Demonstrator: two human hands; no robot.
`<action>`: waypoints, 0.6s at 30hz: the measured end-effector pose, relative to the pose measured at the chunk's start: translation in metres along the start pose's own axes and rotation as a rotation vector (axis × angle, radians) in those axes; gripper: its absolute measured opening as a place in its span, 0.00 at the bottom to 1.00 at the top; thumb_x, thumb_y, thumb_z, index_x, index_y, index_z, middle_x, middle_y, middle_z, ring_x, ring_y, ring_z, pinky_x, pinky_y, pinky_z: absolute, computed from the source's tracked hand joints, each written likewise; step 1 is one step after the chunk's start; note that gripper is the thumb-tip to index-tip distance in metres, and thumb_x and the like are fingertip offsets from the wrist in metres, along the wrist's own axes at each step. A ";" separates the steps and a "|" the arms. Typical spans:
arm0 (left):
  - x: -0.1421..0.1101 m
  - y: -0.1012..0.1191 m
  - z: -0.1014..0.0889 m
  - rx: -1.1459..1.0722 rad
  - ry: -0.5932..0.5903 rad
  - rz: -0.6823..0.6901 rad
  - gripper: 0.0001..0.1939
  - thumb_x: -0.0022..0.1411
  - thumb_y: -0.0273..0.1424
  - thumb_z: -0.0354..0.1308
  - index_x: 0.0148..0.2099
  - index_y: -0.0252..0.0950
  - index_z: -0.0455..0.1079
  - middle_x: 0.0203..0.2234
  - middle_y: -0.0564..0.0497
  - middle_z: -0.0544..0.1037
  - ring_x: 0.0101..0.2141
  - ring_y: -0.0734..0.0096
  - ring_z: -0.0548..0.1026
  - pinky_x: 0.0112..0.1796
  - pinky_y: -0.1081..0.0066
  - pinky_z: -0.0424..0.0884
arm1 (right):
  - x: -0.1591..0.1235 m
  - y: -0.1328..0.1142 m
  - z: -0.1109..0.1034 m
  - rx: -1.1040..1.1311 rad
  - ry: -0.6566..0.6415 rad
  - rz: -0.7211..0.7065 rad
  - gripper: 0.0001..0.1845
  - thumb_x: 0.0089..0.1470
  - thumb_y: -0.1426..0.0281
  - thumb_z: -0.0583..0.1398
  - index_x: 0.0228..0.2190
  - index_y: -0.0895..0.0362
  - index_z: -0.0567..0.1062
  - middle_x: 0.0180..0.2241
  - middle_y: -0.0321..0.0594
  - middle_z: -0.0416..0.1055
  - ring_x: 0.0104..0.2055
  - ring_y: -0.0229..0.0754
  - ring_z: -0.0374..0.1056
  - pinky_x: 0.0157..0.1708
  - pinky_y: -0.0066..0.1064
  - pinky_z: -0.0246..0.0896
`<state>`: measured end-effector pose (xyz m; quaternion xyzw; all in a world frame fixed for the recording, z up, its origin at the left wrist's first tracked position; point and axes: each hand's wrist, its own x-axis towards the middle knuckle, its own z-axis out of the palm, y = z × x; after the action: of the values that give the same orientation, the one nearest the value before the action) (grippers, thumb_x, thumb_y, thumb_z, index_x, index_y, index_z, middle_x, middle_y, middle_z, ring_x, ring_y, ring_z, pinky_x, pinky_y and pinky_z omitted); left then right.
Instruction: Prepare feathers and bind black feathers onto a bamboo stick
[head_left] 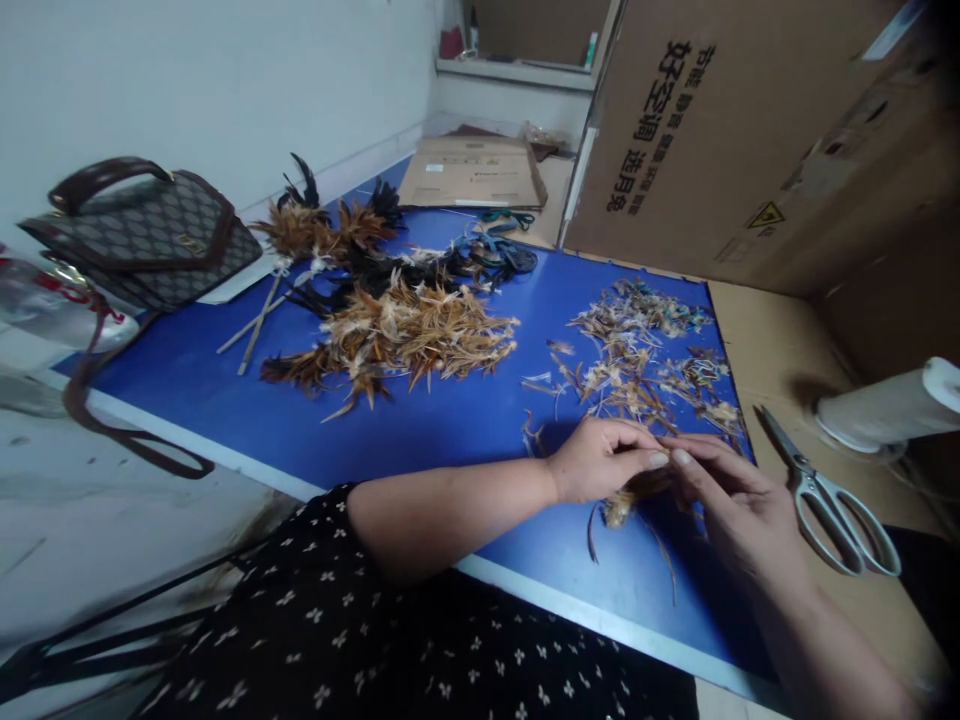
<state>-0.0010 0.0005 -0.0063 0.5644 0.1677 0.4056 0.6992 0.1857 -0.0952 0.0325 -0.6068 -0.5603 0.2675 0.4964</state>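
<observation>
My left hand (604,460) and my right hand (739,490) meet near the front right of the blue table, thumbs and fingers pinched close together. Between them is a small bunch of brown feathers (637,492), mostly covered by the fingers; its pale end hangs below my left hand. Just beyond the hands lies a scattered pile of feather scraps (630,345). Left of centre rests a large heap of golden-brown feather bunches (420,330). To the right of my right hand, scissors (817,500) with pale handles lie on cardboard, blades apart.
A spool of pale thread (892,405) stands at the right. A tall cardboard box (697,140) walls the back right. At the left are a patterned handbag (165,235), a plastic bag (60,305) and two crossed sticks (259,322). Darker feathers (330,225) and flat cardboard (472,170) lie behind.
</observation>
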 end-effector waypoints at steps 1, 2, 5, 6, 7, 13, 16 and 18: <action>-0.001 0.000 0.001 0.014 -0.010 0.010 0.19 0.65 0.47 0.78 0.39 0.35 0.86 0.41 0.44 0.86 0.43 0.65 0.82 0.55 0.60 0.78 | 0.000 0.001 0.000 0.028 0.006 0.027 0.14 0.64 0.54 0.75 0.41 0.51 0.89 0.47 0.45 0.83 0.28 0.37 0.72 0.22 0.30 0.72; -0.002 0.000 0.001 0.023 -0.021 0.009 0.19 0.66 0.47 0.77 0.38 0.35 0.85 0.40 0.44 0.86 0.42 0.66 0.82 0.54 0.61 0.78 | -0.001 0.002 0.001 0.066 0.014 0.059 0.14 0.63 0.54 0.76 0.39 0.51 0.89 0.47 0.44 0.82 0.28 0.37 0.72 0.22 0.30 0.71; -0.003 0.003 0.003 0.010 -0.056 -0.029 0.21 0.67 0.49 0.76 0.37 0.34 0.83 0.37 0.45 0.84 0.39 0.67 0.81 0.49 0.63 0.79 | -0.004 0.006 0.006 0.185 0.056 0.160 0.16 0.63 0.53 0.76 0.40 0.52 0.86 0.35 0.38 0.79 0.25 0.36 0.67 0.21 0.30 0.67; -0.004 0.004 0.004 -0.002 -0.059 -0.039 0.22 0.67 0.49 0.76 0.36 0.34 0.83 0.36 0.45 0.84 0.38 0.68 0.81 0.48 0.63 0.79 | -0.004 0.007 0.008 0.226 0.073 0.188 0.17 0.64 0.52 0.75 0.40 0.53 0.85 0.30 0.35 0.76 0.23 0.36 0.66 0.21 0.30 0.66; -0.004 0.005 0.004 -0.012 -0.057 -0.047 0.22 0.67 0.49 0.75 0.36 0.34 0.82 0.35 0.46 0.83 0.36 0.70 0.80 0.46 0.64 0.79 | -0.005 0.007 0.010 0.264 0.088 0.209 0.18 0.65 0.52 0.75 0.40 0.53 0.85 0.25 0.33 0.72 0.22 0.36 0.64 0.21 0.30 0.65; -0.004 0.006 0.004 -0.026 -0.022 -0.064 0.18 0.68 0.44 0.74 0.39 0.32 0.83 0.33 0.48 0.81 0.31 0.75 0.75 0.36 0.70 0.72 | -0.006 0.005 0.013 0.347 0.185 0.182 0.17 0.66 0.53 0.74 0.37 0.52 0.82 0.21 0.29 0.64 0.20 0.34 0.58 0.19 0.29 0.63; -0.004 0.004 0.004 -0.019 -0.002 -0.056 0.19 0.67 0.45 0.75 0.38 0.32 0.83 0.33 0.48 0.81 0.32 0.74 0.75 0.36 0.70 0.72 | -0.007 0.007 -0.008 0.273 0.213 0.204 0.18 0.64 0.51 0.75 0.43 0.52 0.84 0.30 0.36 0.75 0.22 0.35 0.62 0.20 0.31 0.66; -0.003 0.003 0.004 -0.018 0.019 -0.050 0.19 0.66 0.46 0.75 0.38 0.32 0.83 0.33 0.48 0.81 0.31 0.74 0.75 0.35 0.69 0.72 | -0.006 0.012 -0.038 0.113 0.218 0.206 0.22 0.65 0.49 0.74 0.49 0.51 0.87 0.37 0.44 0.82 0.26 0.39 0.71 0.24 0.33 0.70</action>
<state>-0.0013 -0.0042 -0.0033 0.5500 0.1848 0.3947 0.7125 0.2228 -0.1108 0.0347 -0.6576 -0.4220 0.2808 0.5574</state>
